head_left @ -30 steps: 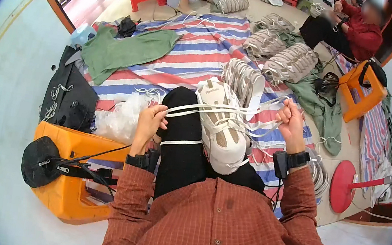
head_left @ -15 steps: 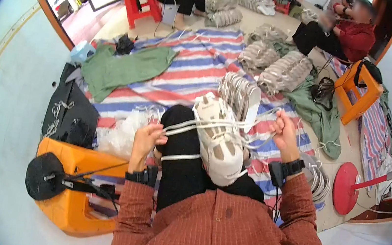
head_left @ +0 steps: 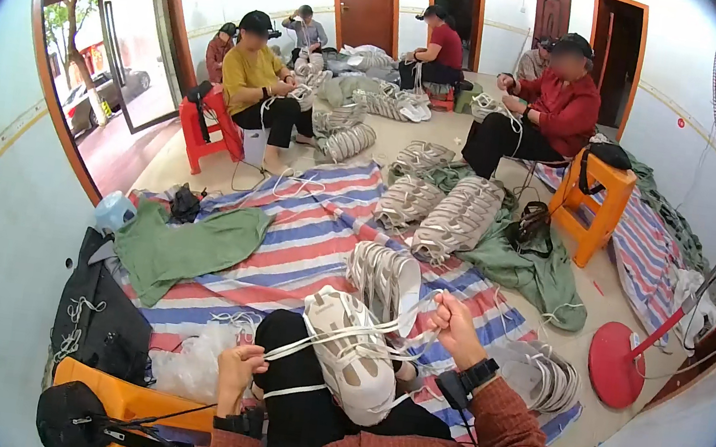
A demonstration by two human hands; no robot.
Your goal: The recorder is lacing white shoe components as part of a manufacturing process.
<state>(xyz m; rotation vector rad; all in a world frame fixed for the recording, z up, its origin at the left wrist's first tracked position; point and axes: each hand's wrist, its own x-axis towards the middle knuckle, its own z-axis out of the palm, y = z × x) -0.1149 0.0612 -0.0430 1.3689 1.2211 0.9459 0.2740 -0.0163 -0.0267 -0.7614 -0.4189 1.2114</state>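
Note:
A beige-and-white shoe upper rests across my lap, its rounded toe toward me. White shoelaces run over it from one hand to the other. On the left, my left hand pinches lace strands beside my knee. My right hand, raised higher, has its fingers closed on the other strands beyond the upper's right side. Another white strand crosses my left thigh below the laces. Just past the upper stands a row of nested shoe uppers.
A striped tarp covers the floor, with a green cloth on it. Bundled uppers lie farther off. An orange stool is at my left, a red fan base at right. Several co-workers sit beyond, one in yellow.
The view has tilted up, showing more of the room and the co-workers. Both hands still hold the laces spread across the upper.

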